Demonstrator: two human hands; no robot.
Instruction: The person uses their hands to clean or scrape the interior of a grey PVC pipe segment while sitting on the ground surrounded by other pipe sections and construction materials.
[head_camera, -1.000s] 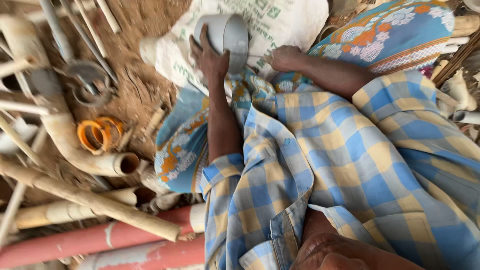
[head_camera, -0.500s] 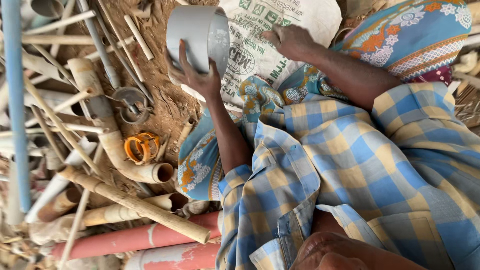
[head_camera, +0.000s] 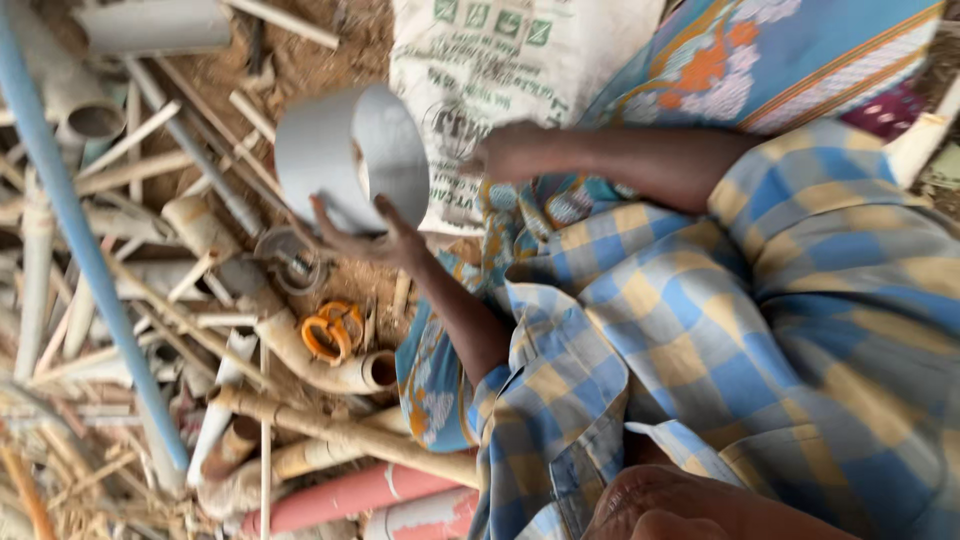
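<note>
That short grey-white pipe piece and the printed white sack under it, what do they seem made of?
Short grey-white pipe piece: likely rigid plastic, matte; thin even wall, smooth surface. Printed white sack: probably woven plastic, slightly creased, with a flat dull sheen.

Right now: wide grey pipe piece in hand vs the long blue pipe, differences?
The grey pipe piece is short, wide and held off the ground in the left hand; the blue pipe is long, thin and lies across the scrap pile. The grey piece's open end shows; the blue pipe's ends do not. Both are round plastic tubing.
</note>
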